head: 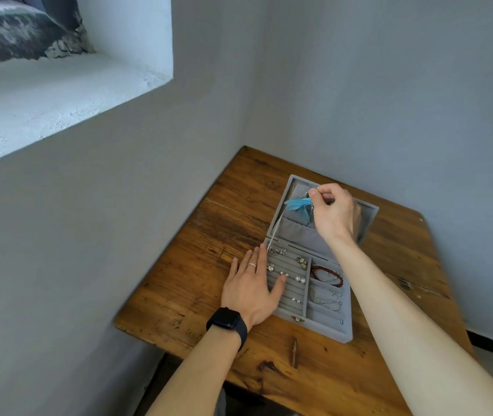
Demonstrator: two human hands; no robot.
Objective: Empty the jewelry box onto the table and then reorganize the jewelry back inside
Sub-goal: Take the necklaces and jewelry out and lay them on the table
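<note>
1. At the near edge of the wooden desk [314,382] a dark, narrow gouge [294,352] runs through the grain.
2. The left hand [251,288] lies flat at the left side of the jewelry box [329,330], with a black watch [227,322] on the wrist and a thin ring [251,265] on one finger. Its grip is wide and holds nothing. The fingers lie straight along the box's left wall, and the thumb rests across the padded ring rows inside.
3. The grey, velvet-lined box sits open around the middle of the desk, its clasp side toward the near edge. The left compartment holds small earrings, among them a pearl pair [300,279]. In the right compartments lie a red bracelet [327,274] and, nearer, thin silver bangles [327,298].
4. The lid [299,235] stands raised on the box's far side, its lining forming a soft pocket.
5. In front of the lid the right hand [336,213] is curled, its grip narrow — thumb and fingertips pinch a blue feather piece [297,204], which hangs just above the pocket.
6. The desk's far corner meets two grey walls [389,100]. High on the left wall is a deep white window recess [59,94].
</note>
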